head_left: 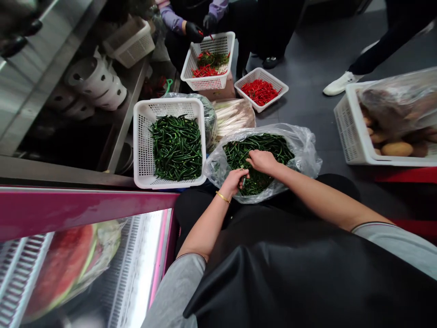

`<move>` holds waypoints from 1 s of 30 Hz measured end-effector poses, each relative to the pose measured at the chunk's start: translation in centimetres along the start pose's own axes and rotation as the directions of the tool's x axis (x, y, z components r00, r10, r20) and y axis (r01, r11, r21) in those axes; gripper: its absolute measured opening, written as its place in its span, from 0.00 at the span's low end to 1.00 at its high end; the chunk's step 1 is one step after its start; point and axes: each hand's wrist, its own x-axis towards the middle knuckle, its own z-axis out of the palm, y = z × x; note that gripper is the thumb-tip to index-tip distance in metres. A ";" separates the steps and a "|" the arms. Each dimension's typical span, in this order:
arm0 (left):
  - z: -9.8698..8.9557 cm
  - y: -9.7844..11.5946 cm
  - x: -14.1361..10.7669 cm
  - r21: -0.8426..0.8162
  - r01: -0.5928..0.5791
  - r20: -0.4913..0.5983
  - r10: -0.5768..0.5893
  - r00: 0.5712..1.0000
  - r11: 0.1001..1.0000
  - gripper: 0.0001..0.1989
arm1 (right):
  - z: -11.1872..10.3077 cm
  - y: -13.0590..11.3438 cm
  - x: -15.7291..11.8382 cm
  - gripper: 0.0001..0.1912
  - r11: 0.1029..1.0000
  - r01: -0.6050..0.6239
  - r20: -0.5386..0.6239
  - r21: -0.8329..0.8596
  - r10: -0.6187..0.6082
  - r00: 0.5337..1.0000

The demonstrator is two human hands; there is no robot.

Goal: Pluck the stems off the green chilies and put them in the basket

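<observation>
At centre, the left hand pinches a green chilli — best held lightly over the plastic bag; right hand curled — whether gripping anything, cannot tell.

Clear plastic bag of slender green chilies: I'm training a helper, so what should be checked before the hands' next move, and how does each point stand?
1. Clear plastic bag open: ok, its mouth is spread around the slender green chilies.
2. Gloves on: not ok, the left hand and right hand are bare.
3. What each hand grips: cannot tell, too small.
4. White perforated plastic basket upright: ok, beside the bag, its green chilies below the rim.
5. Slim red chilies kept apart: ok, in two other white plastic baskets.
</observation>
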 end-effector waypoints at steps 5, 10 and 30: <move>-1.2 1.1 -0.6 -0.160 -0.041 0.039 0.048 0.998 0.986 0.15 | -0.4 -1.3 3.5 0.18 0.990 0.111 0.060 -0.081 -0.107 0.992; -0.9 1.0 -0.1 0.002 -0.214 -0.203 0.210 0.956 0.977 0.15 | -1.5 0.7 0.8 0.15 0.978 0.142 -0.079 0.155 -0.131 0.988; -0.9 0.7 0.4 0.026 -0.189 -0.253 0.189 0.949 0.982 0.14 | -2.0 0.2 5.1 0.11 0.862 -0.188 0.165 0.471 0.123 0.979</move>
